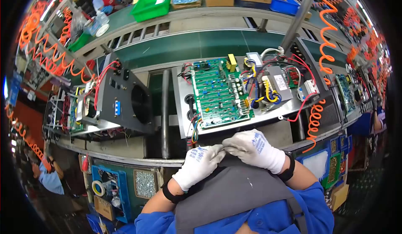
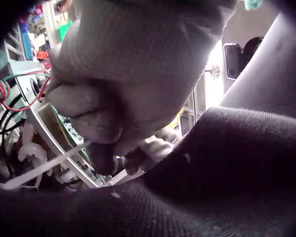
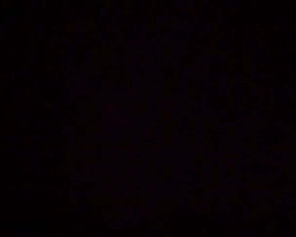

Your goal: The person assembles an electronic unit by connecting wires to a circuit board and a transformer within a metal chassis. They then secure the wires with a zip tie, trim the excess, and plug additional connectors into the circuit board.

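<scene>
Strip (image 2: pixel 44 166) pinched in left hand (image 1: pixel 197 165); right hand (image 1: pixel 253 148) touching.

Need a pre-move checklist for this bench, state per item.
1. Left hand pinches the white strip: ok.
2. Right hand meets it at the fingertips; its grip: cannot tell.
3. Both hands gloved: ok.
4. Circuit board in the open chassis, uncovered: ok.
5. Red wire loops past the chassis front edge, possible snag: not ok.
6. Right wrist view black: not ok.
</scene>
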A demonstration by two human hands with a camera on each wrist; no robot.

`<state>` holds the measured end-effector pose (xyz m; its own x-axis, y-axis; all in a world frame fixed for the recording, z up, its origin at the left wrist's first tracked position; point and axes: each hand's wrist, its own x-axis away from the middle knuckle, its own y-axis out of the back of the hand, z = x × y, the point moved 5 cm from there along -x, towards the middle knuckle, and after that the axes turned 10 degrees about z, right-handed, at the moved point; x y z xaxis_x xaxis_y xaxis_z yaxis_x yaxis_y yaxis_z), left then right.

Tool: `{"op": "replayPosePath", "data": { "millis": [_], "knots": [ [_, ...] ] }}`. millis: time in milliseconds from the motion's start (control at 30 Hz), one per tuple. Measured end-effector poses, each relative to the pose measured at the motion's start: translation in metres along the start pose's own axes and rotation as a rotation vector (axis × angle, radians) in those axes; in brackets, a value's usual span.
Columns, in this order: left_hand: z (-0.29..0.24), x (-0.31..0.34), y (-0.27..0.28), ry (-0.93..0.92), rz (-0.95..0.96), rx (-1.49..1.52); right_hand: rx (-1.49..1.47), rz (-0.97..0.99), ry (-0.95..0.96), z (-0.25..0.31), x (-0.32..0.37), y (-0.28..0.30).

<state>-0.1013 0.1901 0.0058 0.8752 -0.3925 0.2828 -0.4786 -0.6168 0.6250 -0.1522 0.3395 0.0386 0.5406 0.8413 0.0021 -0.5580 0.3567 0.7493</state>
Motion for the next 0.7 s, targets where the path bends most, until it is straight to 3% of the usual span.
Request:
{"op": "replayPosePath", "data": {
  "millis": [167,233,267,300,333,367,433,467,500,533,567,600,633,700],
  "knots": [
    [0.001,0.004,-0.011,0.038,0.003,0.0,0.182,0.135,0.077,-0.001,0.0,-0.004],
    [-0.002,0.013,0.001,-0.138,-0.25,0.073,0.204,0.241,-0.004,-0.012,0.002,0.0],
    [0.007,0.026,0.018,-0.052,-0.416,0.177,-0.003,0.029,0.023,-0.027,0.01,0.011],
    [0.02,0.043,0.034,0.05,-0.598,0.462,-0.422,0.035,-0.111,-0.045,0.011,0.012],
    [0.036,0.057,0.043,0.227,-0.709,0.759,-0.597,0.062,-0.131,-0.046,0.006,0.018],
    [0.072,0.06,0.041,0.152,-0.832,0.689,-0.778,0.085,-0.153,-0.045,-0.001,0.023],
    [0.09,0.053,0.033,0.371,-0.651,0.65,-0.604,0.155,0.074,-0.029,-0.027,0.014],
    [0.083,0.045,0.033,0.33,-0.603,0.302,-0.571,0.216,0.13,-0.022,-0.038,0.003],
    [0.082,0.039,0.019,0.408,-0.495,0.54,-0.534,0.277,0.186,-0.015,-0.047,-0.005],
    [0.092,0.031,0.003,0.298,-0.539,0.763,-0.707,0.435,-0.018,-0.013,-0.048,-0.015],
    [0.113,0.025,-0.016,0.175,-0.574,0.984,-0.722,0.485,-0.09,-0.014,-0.046,-0.017],
    [0.13,0.024,-0.02,0.186,-0.642,0.968,-0.681,0.528,-0.062,-0.019,-0.045,-0.016],
    [0.147,0.026,-0.026,0.214,-0.572,1.149,-0.638,0.575,-0.041,-0.026,-0.041,-0.015],
    [0.13,0.04,-0.01,0.276,-0.604,1.065,-0.67,0.578,-0.037,-0.025,-0.042,-0.008]
  ]
}}
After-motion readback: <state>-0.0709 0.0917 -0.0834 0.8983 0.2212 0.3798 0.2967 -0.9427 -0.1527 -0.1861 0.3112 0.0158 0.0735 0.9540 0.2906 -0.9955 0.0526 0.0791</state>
